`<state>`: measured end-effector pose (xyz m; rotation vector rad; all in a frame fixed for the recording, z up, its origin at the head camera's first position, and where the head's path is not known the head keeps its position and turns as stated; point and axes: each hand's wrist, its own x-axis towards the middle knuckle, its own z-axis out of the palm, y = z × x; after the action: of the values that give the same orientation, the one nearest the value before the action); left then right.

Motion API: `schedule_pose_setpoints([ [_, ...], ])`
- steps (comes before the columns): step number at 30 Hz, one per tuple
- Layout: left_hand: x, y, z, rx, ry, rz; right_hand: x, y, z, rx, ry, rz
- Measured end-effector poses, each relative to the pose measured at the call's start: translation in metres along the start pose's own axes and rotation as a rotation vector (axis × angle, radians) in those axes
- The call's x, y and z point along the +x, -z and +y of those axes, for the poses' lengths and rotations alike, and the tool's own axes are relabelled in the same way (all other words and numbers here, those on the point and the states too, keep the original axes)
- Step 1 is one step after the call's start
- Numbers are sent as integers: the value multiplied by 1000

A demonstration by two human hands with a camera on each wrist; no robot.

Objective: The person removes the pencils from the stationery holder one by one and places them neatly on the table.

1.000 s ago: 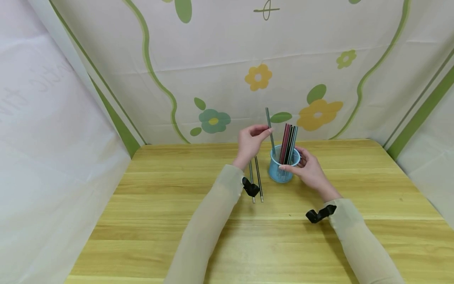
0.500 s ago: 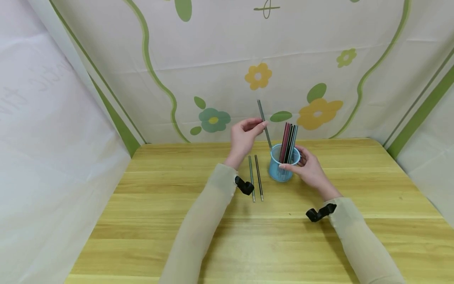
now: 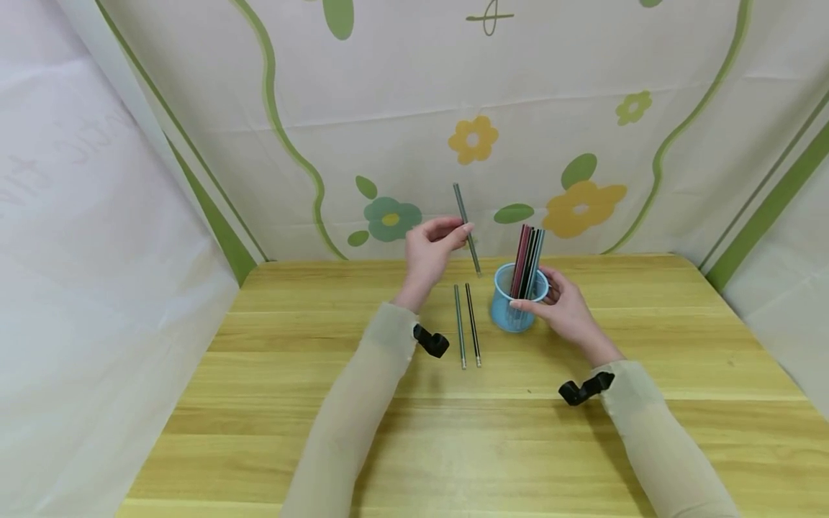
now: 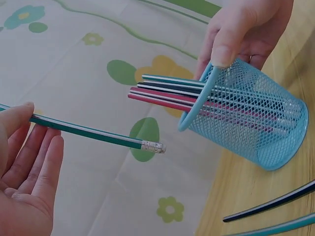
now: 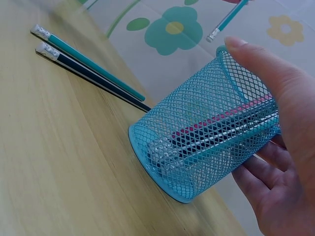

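My left hand (image 3: 430,248) pinches a green striped pencil (image 4: 93,131) between thumb and fingertips, its silvery eraser end pointing down, left of and apart from the cup. A light blue mesh pencil cup (image 3: 512,316) stands on the table, and my right hand (image 3: 570,309) grips it around its right side near the rim. Inside lean several pencils (image 4: 162,96), red, black and green, their eraser ends at the bottom. On the table left of the cup lie a green pencil (image 3: 460,327) and a black pencil (image 3: 473,325), side by side and slightly apart.
The wooden table (image 3: 259,403) reaches back to a white cloth wall (image 3: 388,93) printed with flowers and vines. White cloth also hangs at both sides. A black wrist camera (image 3: 432,341) sits on my left sleeve, with another black wrist camera (image 3: 585,389) on the right.
The green pencil has come up out of the cup and moved left with my left hand. My right hand and the cup have stayed in place.
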<state>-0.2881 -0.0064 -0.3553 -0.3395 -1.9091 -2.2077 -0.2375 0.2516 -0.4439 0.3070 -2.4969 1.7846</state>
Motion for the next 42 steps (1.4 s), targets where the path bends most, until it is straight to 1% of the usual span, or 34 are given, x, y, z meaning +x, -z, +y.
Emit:
schedule_pose_setpoints([
  [9,-5,17,4,56,-30,6,0,0,1,-2,7,4],
  [15,-8,31,5,94,-3,4,0,0,1,-5,5,1],
  [22,-14,42,0,121,-5,-15,0,0,1,-9,6,2],
  [29,-20,48,-10,153,-4,-32,0,0,0,-2,7,-2],
  [37,-23,51,-19,163,55,-14,0,0,1,0,9,-5],
  [42,-25,53,-23,171,75,-22,0,0,1,1,7,-9],
])
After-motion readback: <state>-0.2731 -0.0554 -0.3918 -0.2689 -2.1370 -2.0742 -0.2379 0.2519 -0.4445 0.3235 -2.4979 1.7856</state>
